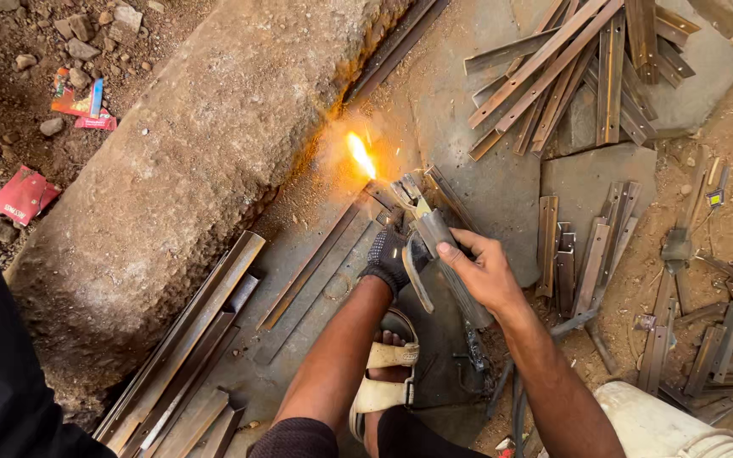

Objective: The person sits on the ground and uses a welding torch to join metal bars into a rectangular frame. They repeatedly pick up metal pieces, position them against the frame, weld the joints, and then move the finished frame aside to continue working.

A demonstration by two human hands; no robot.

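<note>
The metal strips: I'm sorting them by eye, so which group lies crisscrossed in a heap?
The pile of strips at the top right, overlapping at crossed angles. The short strips right of the right hand lie roughly parallel.

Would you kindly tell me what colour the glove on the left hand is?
The glove is dark, nearly black, with pale speckles; the head view shows it.

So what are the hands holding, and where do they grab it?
The right hand grips the welding holder around its handle. The gloved left hand steadies it from the side, near the front. The bright spark burns at the tip.
</note>
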